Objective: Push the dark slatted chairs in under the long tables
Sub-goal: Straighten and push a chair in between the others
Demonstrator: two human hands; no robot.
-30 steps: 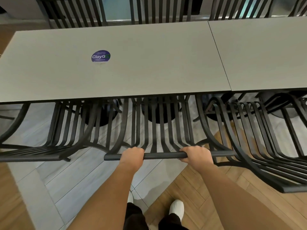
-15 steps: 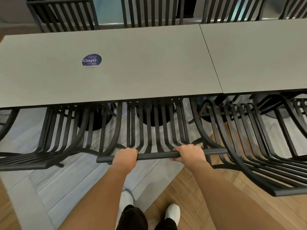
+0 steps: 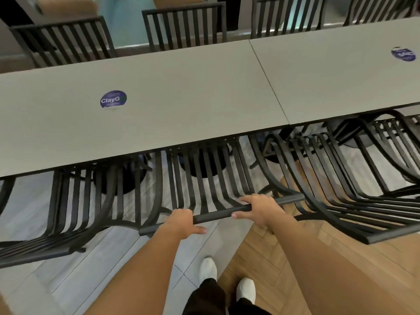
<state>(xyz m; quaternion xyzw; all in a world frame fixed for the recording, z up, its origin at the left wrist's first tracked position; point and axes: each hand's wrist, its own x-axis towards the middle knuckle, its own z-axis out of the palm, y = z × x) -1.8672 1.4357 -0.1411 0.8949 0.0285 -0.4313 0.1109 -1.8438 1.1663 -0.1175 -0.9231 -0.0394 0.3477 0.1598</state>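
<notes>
The dark slatted chair in front of me has its seat under the long grey table [image 3: 172, 114], and its round top rail [image 3: 218, 215] runs across below the table's near edge. My left hand [image 3: 181, 222] lies over the rail's left part, fingers curled on it and thumb sticking out to the right. My right hand [image 3: 258, 208] holds the rail further right, fingers over the top and thumb beneath. A second grey table [image 3: 336, 73] adjoins on the right.
Slatted chairs stand close on both sides, one to the left [image 3: 68, 201] and one to the right [image 3: 336, 196], both partly under the tables. More chairs [image 3: 184, 26] line the far side. Round blue stickers [image 3: 113, 100] lie on the tabletops. My white shoes [image 3: 208, 269] stand on tile and wood floor.
The view has tilted and pulled back, bringing the right table's sticker into sight. Both hands stay on the rail, with the thumbs now loosened and showing.
</notes>
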